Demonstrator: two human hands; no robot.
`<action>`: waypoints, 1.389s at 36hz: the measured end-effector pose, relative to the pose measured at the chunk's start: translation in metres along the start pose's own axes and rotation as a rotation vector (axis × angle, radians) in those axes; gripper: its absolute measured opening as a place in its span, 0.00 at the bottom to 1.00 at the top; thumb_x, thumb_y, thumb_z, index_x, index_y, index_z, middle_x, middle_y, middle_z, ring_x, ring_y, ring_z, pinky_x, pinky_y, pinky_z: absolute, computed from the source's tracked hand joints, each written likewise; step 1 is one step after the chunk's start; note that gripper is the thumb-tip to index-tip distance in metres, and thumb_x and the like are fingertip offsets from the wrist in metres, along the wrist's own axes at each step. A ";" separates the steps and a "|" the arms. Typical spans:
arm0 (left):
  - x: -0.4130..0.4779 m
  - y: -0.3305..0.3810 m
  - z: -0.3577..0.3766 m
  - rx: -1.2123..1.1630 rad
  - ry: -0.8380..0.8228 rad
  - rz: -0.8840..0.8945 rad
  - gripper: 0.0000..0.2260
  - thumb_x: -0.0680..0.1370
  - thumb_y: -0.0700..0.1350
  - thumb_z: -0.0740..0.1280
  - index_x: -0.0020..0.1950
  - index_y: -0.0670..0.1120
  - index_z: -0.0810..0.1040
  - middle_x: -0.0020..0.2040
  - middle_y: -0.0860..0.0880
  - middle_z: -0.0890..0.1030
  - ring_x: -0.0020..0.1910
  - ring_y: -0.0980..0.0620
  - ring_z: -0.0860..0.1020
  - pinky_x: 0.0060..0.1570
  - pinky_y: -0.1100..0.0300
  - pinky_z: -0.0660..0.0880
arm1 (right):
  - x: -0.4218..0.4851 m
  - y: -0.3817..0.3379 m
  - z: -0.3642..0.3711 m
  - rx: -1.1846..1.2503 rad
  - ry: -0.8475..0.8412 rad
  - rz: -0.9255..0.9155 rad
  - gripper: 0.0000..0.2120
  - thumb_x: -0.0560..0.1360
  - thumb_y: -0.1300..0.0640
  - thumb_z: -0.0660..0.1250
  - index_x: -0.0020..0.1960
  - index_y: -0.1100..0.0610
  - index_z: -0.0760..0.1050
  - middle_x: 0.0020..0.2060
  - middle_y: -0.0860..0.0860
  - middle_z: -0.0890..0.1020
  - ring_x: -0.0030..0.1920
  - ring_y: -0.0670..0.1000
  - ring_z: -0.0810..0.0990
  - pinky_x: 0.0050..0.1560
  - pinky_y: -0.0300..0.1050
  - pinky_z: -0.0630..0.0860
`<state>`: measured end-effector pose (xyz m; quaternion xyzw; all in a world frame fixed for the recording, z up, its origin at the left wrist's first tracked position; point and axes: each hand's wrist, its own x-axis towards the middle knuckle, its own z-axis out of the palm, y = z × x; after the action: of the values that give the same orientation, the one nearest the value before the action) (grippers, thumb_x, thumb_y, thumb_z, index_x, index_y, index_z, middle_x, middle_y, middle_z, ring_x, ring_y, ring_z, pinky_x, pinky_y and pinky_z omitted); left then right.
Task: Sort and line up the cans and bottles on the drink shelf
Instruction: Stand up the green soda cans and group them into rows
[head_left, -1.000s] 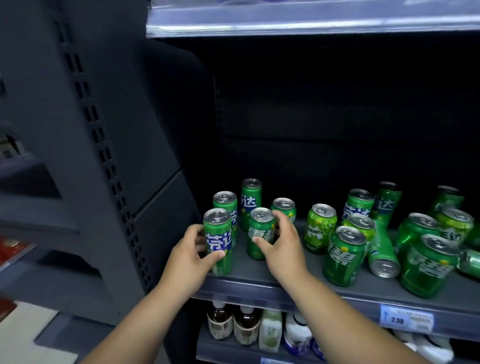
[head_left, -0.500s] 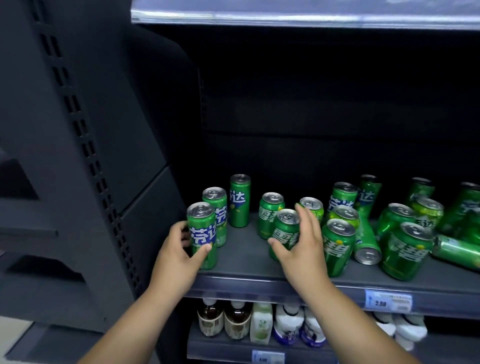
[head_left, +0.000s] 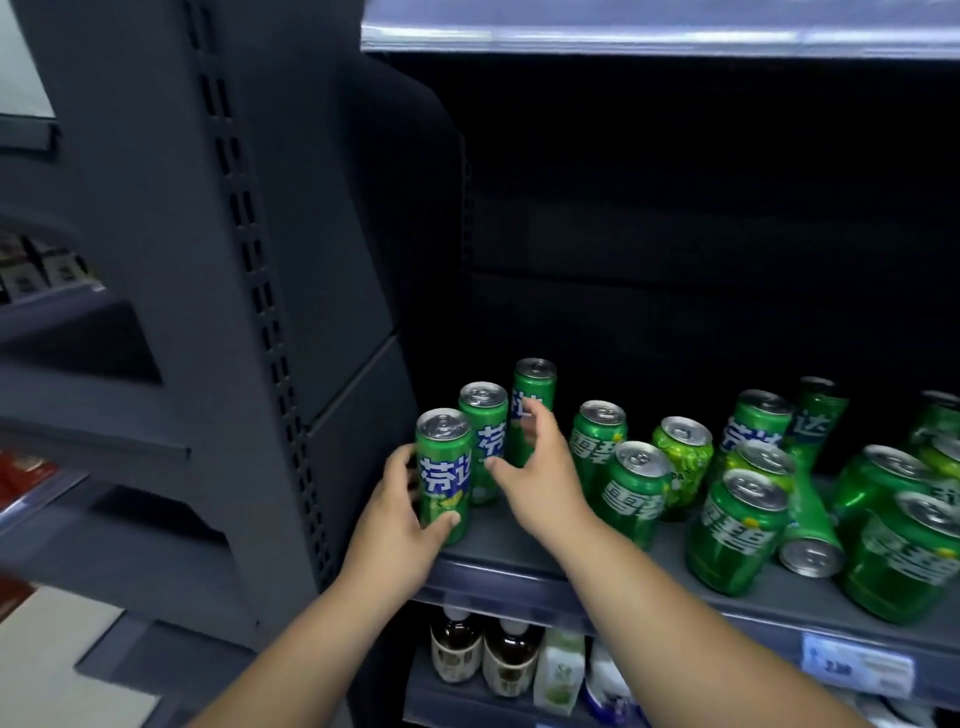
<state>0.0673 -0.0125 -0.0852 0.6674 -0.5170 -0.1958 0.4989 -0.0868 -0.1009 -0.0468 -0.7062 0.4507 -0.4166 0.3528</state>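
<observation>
Three slim green cans stand in a row at the left end of the dark shelf (head_left: 519, 564). My left hand (head_left: 397, 519) grips the front slim can (head_left: 443, 467) low on its body. My right hand (head_left: 535, 467), fingers spread, reaches between the second slim can (head_left: 483, 434) and the rear slim can (head_left: 532, 395); whether it touches them is unclear. Right of it stand two green Sprite cans, one behind (head_left: 597, 441) and one in front (head_left: 636, 493). Further right, several green cans stand jumbled, and one slim can (head_left: 808, 525) lies tipped over.
A dark perforated upright (head_left: 260, 322) and side panel close the shelf's left end. A lit shelf edge (head_left: 649, 36) runs overhead. Bottles and cartons (head_left: 483, 654) stand on the shelf below. A price tag (head_left: 857, 667) sits on the shelf's front rail.
My right hand let go of the front Sprite can and swung left to the slim cans. My left hand kept its grip on the front slim can. The view shifted left.
</observation>
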 end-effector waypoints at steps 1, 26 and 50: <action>0.001 -0.001 0.000 0.008 -0.001 -0.002 0.39 0.70 0.41 0.77 0.71 0.63 0.58 0.65 0.55 0.72 0.61 0.56 0.75 0.60 0.47 0.78 | 0.004 0.003 0.003 0.009 -0.029 0.030 0.39 0.73 0.59 0.75 0.77 0.47 0.60 0.66 0.47 0.74 0.66 0.46 0.72 0.62 0.38 0.69; 0.044 0.009 0.024 0.066 -0.065 0.004 0.33 0.68 0.40 0.79 0.65 0.57 0.65 0.57 0.57 0.76 0.57 0.54 0.79 0.60 0.53 0.76 | -0.008 0.045 -0.018 0.109 0.000 0.071 0.31 0.75 0.59 0.74 0.73 0.47 0.64 0.63 0.43 0.78 0.60 0.40 0.78 0.64 0.43 0.75; 0.043 0.029 0.036 -0.054 -0.153 0.066 0.35 0.65 0.47 0.81 0.66 0.55 0.68 0.62 0.53 0.78 0.58 0.58 0.79 0.61 0.54 0.77 | -0.022 0.034 -0.033 0.110 0.080 0.075 0.36 0.70 0.58 0.77 0.72 0.45 0.63 0.63 0.44 0.77 0.62 0.41 0.77 0.68 0.52 0.75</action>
<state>0.0416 -0.0664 -0.0645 0.6194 -0.5697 -0.2436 0.4821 -0.1338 -0.0961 -0.0688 -0.6513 0.4669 -0.4551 0.3882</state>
